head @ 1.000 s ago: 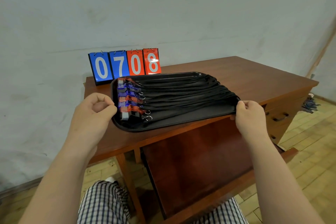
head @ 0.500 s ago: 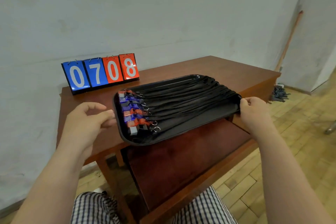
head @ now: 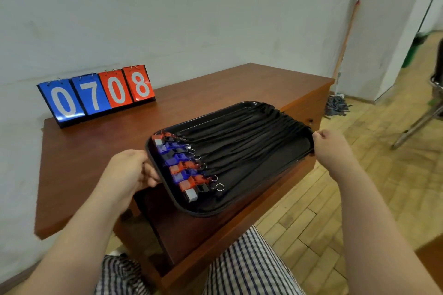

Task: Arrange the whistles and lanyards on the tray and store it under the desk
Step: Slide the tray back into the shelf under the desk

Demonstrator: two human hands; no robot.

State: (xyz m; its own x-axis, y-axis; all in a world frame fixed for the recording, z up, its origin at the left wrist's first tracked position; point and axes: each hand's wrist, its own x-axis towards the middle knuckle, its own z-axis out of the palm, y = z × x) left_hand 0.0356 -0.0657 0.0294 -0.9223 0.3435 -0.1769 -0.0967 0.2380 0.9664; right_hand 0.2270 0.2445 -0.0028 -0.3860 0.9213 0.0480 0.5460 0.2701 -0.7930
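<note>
A black tray (head: 268, 189) juts past the front edge of the brown desk (head: 96, 151), above a pulled-out wooden shelf (head: 215, 230). Along its left side lie several red, blue and black whistles (head: 182, 167) in a row, their black lanyards (head: 247, 139) stretched to the right across the tray. My left hand (head: 129, 172) grips the tray's left rim. My right hand (head: 333, 148) pinches the right rim, over the lanyard ends.
A flip scoreboard (head: 96, 96) reading 0708 stands at the desk's back left by the wall. A mop (head: 340, 93) leans in the corner at the right. Chair legs (head: 422, 117) show at far right. My checked trousers (head: 239, 268) are below.
My left hand has closed onto the tray's left rim. The tray has come forward off the desk's edge, and my view has swung to the right.
</note>
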